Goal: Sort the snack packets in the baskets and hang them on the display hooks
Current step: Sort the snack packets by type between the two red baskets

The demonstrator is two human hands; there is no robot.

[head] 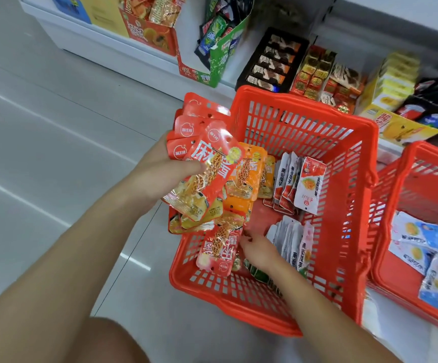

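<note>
A red plastic basket [349, 195] stands on the floor, holding snack packets. My left hand [160, 169] grips a fanned stack of red packets [207, 153] above the basket's left rim. Down inside the basket, my right hand [258, 251] pinches the edge of another red packet [219, 244], which lies upside down. Orange packets [249, 174] lie in the middle, and white-and-red packets [299, 182] stand in two rows on the right side. A green packet [261, 275] shows partly under my right wrist.
A second red basket [406, 292] at the right holds blue-and-white packets [427, 255]. Behind the baskets a low white shelf [102, 45] carries display boxes of snacks. Grey tiled floor stretches to the left. No display hooks are in view.
</note>
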